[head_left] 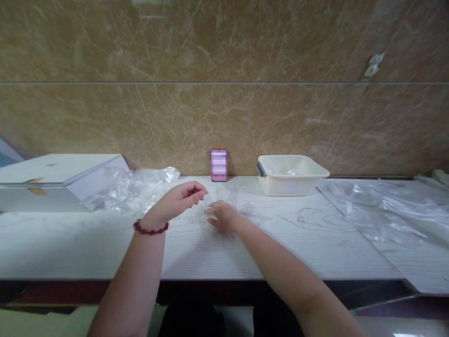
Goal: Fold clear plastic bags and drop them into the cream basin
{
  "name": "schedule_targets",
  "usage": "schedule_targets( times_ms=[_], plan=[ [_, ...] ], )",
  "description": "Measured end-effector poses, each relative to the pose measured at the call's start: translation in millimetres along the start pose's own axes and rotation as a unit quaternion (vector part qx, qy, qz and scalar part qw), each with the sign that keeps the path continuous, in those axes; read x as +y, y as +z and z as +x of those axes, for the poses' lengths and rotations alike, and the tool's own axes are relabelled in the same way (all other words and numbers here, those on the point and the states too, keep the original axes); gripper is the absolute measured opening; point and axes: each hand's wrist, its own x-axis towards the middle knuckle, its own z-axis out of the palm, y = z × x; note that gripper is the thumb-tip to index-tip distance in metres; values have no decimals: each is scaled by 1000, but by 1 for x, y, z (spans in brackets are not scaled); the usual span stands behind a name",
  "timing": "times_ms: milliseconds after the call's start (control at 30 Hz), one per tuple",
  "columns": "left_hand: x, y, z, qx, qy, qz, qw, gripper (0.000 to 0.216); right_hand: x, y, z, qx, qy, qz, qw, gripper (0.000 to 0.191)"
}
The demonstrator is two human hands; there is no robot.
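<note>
My left hand (180,199), with a dark red bracelet (150,228) on its wrist, is raised a little over the tabletop. Its fingers curl towards the thumb in a pinch; anything between the tips is too small to make out. To its right and slightly nearer me is my right hand (223,217), low over the table, palm down and fingers apart, with nothing visible in it. A faint clear plastic piece (242,199) seems to lie just beyond the right hand; its outline is hard to see.
A phone (219,165) with a blurred screen leans on the marbled wall. A cream plastic bin (298,186) with a grey handle stands back right. At left are a white box (45,199) and crumpled clear plastic (136,189); more clear sheeting (396,210) covers the right side.
</note>
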Motion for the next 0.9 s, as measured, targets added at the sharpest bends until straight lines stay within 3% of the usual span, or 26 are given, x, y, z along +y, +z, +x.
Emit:
schedule_targets(
  times_ms=[133, 267, 400, 733, 900],
  plan=[
    [-45, 27, 23, 53, -157, 210, 964, 31, -5, -2, 0, -4, -30, -2, 1000, 28],
    [-83, 49, 29, 37, -212, 327, 920, 42, -8, 1, 0, -2, -49, -1, 999, 27],
    [-97, 52, 27, 72, -240, 382, 889, 46, -8, 5, -1, -8, -40, 3, 999, 31],
    [-104, 55, 32, 106, -197, 301, 927, 20, -5, 9, 0, -25, -12, 11, 1000, 34],
    [-91, 55, 26, 100, -169, 149, 969, 27, -7, 5, -1, -29, -18, 16, 999, 33]
  ],
)
